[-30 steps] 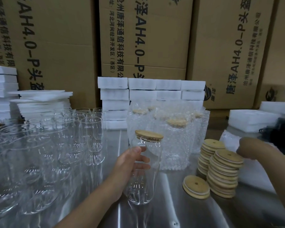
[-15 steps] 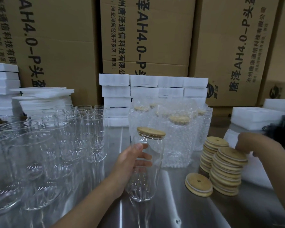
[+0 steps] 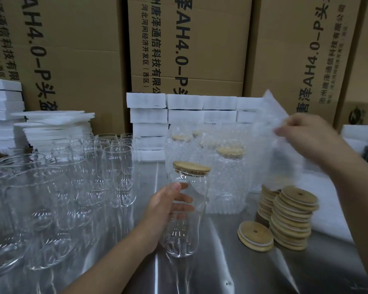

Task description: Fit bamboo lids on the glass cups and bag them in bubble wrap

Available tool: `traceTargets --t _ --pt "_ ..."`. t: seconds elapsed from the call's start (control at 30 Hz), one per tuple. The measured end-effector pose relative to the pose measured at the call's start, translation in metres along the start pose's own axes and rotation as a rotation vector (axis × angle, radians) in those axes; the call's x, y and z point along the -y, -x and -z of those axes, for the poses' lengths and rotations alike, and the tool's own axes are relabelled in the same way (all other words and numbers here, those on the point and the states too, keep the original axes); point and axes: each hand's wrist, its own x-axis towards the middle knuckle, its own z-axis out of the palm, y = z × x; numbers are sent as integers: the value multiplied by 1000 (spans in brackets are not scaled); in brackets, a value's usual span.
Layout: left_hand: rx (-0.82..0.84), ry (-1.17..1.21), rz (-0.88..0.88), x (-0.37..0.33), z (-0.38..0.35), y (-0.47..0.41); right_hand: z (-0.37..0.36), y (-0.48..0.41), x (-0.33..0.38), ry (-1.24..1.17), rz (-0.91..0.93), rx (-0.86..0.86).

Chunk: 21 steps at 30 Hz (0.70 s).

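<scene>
**One lidded cup in one hand, one bubble bag in the other**

Two hands are in view, well apart. The left hand (image 3: 170,211) is wrapped around the middle of one glass cup (image 3: 184,234), held upright over the counter (image 3: 221,268) at centre. One bamboo lid (image 3: 191,168) sits on its mouth. Whether the cup's base touches the counter is hard to tell. The right hand (image 3: 306,136) pinches one bubble wrap bag (image 3: 270,115), raised at the right above the spare lids. The bag is blurred and its lower edge is hard to follow.

Two stacks of spare lids (image 3: 293,219) stand side by side at the right. The rear stack is partly veiled by the bag, so its lids cannot be counted. One loose lid (image 3: 255,235) lies flat just beside the front stack.

Behind the held cup stand the bagged cups (image 3: 227,179). At least three lids show through the wrap, but the full number is unclear. The empty glasses (image 3: 117,166) crowd the left side. They overlap and run off the frame edge, too many to count. White foam blocks (image 3: 149,115) are piled in several stacks behind. Three large cardboard boxes (image 3: 189,49) fill the back, their tops cut off.
</scene>
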Motion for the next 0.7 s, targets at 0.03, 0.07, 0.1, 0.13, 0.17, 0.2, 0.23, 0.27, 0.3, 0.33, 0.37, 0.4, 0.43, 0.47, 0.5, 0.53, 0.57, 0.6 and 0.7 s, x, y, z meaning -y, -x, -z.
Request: traceTargets --t 0.03,0.07,0.1,0.13,0.17,0.2,0.23,0.27,0.3,0.33,0.37,0.4,0.43,0.47,0.5,0.53,0.57,0.6,0.7 --pt "-11 4 -14 0 0 0 -8 10 10 -150 18 122" --pt "-23 15 -25 0 0 0 -19 19 18 -233 27 271" --pt "-40 30 -34 0 0 0 -32 28 23 -248 30 423" --pt "-60 46 -42 -1 0 0 -48 36 25 -209 31 551" --pt "-84 58 -50 -2 -1 -1 -65 43 24 -139 37 638" --pt "-109 66 -58 -3 0 -2 -83 50 21 -71 53 687" --pt "-138 75 -67 -3 0 -3 -101 57 17 -22 80 714" --pt "-170 87 -81 -3 1 -4 -117 64 12 17 124 730" --pt "-205 97 -99 -3 2 -5 -131 71 7 55 175 744" --pt "-240 99 -121 -3 3 -6 -143 77 2 82 224 751" --pt "-266 93 -141 -3 5 -6 -152 82 -2 91 264 750" --pt "-285 89 -158 -4 5 -6 -158 85 -6 70 296 751" --pt "-303 87 -171 -5 6 -6 -162 87 -9 24 318 756" --pt "-322 92 -182 -6 6 -6 -164 87 -11 -25 329 758" --pt "-345 107 -188 -7 6 -6 -165 85 -12 -44 343 761" --pt "-367 125 -195 -8 7 -6 -164 84 -13 -23 375 767" --pt "-383 139 -204 -10 7 -6 -164 82 -15 29 422 771" --pt "-394 145 -213 -11 7 -6 -164 83 -18 93 476 770" --pt "-404 164 -228 -15 5 -2 -166 90 -21 203 594 707"
